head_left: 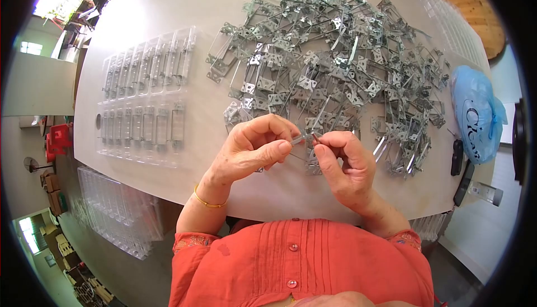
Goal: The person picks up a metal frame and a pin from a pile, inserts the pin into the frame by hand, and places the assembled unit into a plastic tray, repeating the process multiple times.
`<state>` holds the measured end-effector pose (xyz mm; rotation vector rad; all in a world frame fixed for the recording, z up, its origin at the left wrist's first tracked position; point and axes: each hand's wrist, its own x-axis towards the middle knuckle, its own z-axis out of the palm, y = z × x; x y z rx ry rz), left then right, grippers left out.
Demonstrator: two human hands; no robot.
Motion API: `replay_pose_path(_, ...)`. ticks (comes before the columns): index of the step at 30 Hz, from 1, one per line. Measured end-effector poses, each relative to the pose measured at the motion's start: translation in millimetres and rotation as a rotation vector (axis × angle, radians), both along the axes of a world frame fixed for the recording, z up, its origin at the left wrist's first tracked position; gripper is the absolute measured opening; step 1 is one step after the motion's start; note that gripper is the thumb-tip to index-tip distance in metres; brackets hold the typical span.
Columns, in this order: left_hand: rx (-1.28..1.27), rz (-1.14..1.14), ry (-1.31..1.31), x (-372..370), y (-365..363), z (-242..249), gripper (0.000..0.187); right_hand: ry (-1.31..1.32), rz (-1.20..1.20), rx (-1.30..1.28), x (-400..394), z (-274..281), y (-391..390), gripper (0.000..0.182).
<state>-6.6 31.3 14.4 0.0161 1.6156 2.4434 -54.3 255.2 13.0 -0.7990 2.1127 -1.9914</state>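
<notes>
My left hand (255, 146) is closed in a pinch on a small metal bracket (298, 139) at the near edge of the pile. Facing it, my right hand (348, 161) also pinches, with a thin, dark reddish tip (316, 138) showing between thumb and forefinger; its kind I cannot make out. Both hands are close together above the table. Just beyond them spreads a large heap of silvery metal brackets (335, 66) with holed plates and thin rods. To the left lies a clear plastic tray (190, 41), its two rows of slots holding similar metal parts.
A blue plastic bag (475, 116) sits at the right edge of the table (224, 186). Near it are a black object (457, 157) and a clear bottle (485, 193). Stacked clear trays (120, 212) stand below the left edge; more trays (456, 21) lie at the far right.
</notes>
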Motion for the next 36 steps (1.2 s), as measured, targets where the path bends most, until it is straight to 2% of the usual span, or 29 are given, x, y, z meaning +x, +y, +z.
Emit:
replay_pose_path(11,-0.076,-0.004,-0.05,2.9,-5.8,4.2,0.021,-0.007,0.004,0.033,1.2,-0.6,-0.3,0.01)
replay_pose_path(14,-0.118,0.035,0.059,2.8,-4.8,4.6,0.02,-0.006,0.007,0.039,0.8,0.4,-0.1,0.009)
replay_pose_path(17,-0.142,0.04,0.067,3.3,-5.3,6.6,0.016,0.044,0.033,0.08,0.9,-0.7,1.0,0.014)
replay_pose_path(19,-0.128,0.052,0.098,3.8,-4.4,6.2,0.013,-0.009,0.042,0.037,2.1,0.8,-0.8,0.024)
replay_pose_path(23,-0.203,0.033,0.077,4.3,-3.2,8.5,0.014,-0.075,0.031,0.027,4.0,0.2,-0.8,0.03)
replay_pose_path(25,-0.3,0.0,0.154,4.9,-4.8,4.1,0.015,-0.31,0.194,0.047,1.4,7.8,2.8,0.029)
replay_pose_path(28,-0.333,-0.027,0.19,4.9,-6.8,1.8,0.016,-0.363,0.249,0.051,3.0,8.9,2.5,0.024)
replay_pose_path(35,-0.486,-0.058,0.329,3.1,-2.5,5.1,0.015,-0.328,0.252,0.035,2.5,12.5,5.3,0.009)
replay_pose_path(36,-0.497,-0.101,0.316,4.0,-2.6,5.4,0.015,-0.165,0.235,0.083,0.4,11.6,6.5,0.007)
